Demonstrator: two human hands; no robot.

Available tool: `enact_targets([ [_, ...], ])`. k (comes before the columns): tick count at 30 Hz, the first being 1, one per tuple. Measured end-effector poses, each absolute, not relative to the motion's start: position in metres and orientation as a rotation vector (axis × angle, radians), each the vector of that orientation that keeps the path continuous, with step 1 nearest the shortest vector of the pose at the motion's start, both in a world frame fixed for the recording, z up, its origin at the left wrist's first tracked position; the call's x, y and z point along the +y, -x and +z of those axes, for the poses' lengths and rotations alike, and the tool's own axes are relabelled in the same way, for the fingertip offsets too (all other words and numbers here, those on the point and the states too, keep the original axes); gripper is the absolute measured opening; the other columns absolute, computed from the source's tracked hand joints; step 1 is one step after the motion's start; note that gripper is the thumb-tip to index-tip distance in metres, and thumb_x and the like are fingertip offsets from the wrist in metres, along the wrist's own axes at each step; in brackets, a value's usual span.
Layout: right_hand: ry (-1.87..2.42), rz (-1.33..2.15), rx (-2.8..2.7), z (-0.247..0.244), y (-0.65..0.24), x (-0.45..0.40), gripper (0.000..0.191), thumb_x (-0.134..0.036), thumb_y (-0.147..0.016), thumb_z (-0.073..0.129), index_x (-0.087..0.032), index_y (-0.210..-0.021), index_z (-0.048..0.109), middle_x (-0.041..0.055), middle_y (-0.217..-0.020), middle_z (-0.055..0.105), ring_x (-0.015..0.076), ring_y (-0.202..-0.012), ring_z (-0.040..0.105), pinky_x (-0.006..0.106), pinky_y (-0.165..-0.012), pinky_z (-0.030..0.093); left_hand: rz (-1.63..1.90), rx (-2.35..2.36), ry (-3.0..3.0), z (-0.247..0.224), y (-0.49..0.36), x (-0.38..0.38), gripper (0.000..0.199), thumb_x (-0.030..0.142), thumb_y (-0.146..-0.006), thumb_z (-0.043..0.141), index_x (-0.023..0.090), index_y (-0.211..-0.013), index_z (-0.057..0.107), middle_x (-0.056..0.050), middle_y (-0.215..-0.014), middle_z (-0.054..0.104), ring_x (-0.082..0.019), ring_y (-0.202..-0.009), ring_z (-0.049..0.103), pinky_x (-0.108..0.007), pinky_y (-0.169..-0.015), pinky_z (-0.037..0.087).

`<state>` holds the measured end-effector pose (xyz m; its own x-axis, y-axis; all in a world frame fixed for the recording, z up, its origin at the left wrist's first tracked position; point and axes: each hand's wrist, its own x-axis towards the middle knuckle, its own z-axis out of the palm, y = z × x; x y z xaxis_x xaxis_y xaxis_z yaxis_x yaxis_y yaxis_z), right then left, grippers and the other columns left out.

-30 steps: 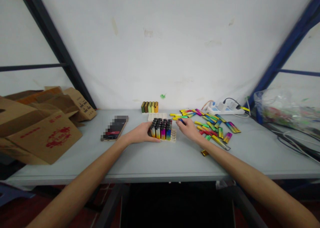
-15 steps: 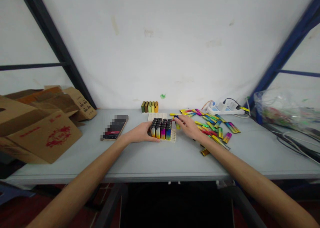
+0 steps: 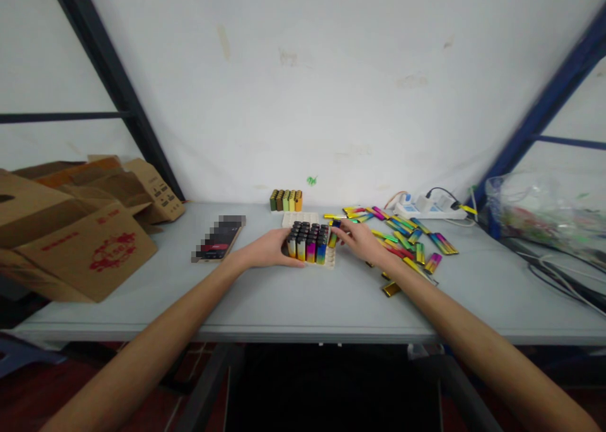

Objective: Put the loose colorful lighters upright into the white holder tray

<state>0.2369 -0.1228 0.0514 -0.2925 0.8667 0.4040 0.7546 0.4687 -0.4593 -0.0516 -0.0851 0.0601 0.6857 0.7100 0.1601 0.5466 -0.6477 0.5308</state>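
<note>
Four columns of standing lighters (image 3: pixel 307 243) are already set in the white tray (image 3: pixel 330 261) and are clasped at their left side by the left hand (image 3: pixel 271 249); one lighter (image 3: pixel 334 237) is pinched upright by the right hand (image 3: pixel 360 239) near bare slots, while many loose lighters (image 3: pixel 420 253) are left unplaced

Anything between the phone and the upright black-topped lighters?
Yes, the left hand lies between the phone and those lighters, as the head view shows.
</note>
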Motion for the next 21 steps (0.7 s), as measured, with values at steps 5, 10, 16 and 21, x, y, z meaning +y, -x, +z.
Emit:
enact_targets([
  [5, 1.273, 0.177, -2.287, 0.052, -0.239, -0.122, 0.027, -0.040, -0.105, 0.049, -0.019, -0.092, 0.061, 0.0048, -0.081, 0.067, 0.0183, -0.069, 0.057, 0.029, -0.066, 0.040, 0.470, 1.002, -2.456, 0.060, 0.052, -0.085, 0.085, 0.068, -0.065, 0.082, 0.018, -0.131, 0.063, -0.011, -0.132, 0.071, -0.035, -0.119, 0.066, -0.043, -0.101, 0.053],
  [10, 1.162, 0.422, -2.325, 0.061, -0.247, -0.126, 0.024, -0.040, -0.100, 0.059, -0.018, -0.103, 0.067, 0.0069, -0.092, 0.073, 0.0198, -0.077, 0.064, 0.030, -0.071, 0.048, 0.476, 0.991, -2.451, 0.063, 0.050, -0.087, 0.085, 0.067, -0.064, 0.083, 0.017, -0.131, 0.063, -0.011, -0.131, 0.071, -0.035, -0.118, 0.066, -0.044, -0.103, 0.053],
  [16, 1.262, 0.330, -2.313, 0.071, -0.279, -0.119, 0.030, -0.034, -0.104, 0.049, -0.017, -0.119, 0.069, 0.0094, -0.109, 0.075, 0.0194, -0.089, 0.068, 0.028, -0.079, 0.051, 0.473, 0.981, -2.479, 0.063, 0.051, -0.087, 0.089, 0.068, -0.065, 0.083, 0.017, -0.135, 0.061, -0.011, -0.137, 0.068, -0.035, -0.123, 0.065, -0.041, -0.109, 0.050],
  [21, 1.760, -0.058, -2.237, 0.069, -0.317, -0.114, 0.026, -0.029, -0.098, 0.060, -0.012, -0.114, 0.072, 0.0163, -0.115, 0.074, 0.0262, -0.100, 0.068, 0.033, -0.088, 0.049, 0.469, 0.994, -2.489, 0.058, 0.053, -0.083, 0.085, 0.069, -0.065, 0.082, 0.018, -0.130, 0.064, -0.012, -0.132, 0.070, -0.036, -0.120, 0.065, -0.044, -0.105, 0.052],
])
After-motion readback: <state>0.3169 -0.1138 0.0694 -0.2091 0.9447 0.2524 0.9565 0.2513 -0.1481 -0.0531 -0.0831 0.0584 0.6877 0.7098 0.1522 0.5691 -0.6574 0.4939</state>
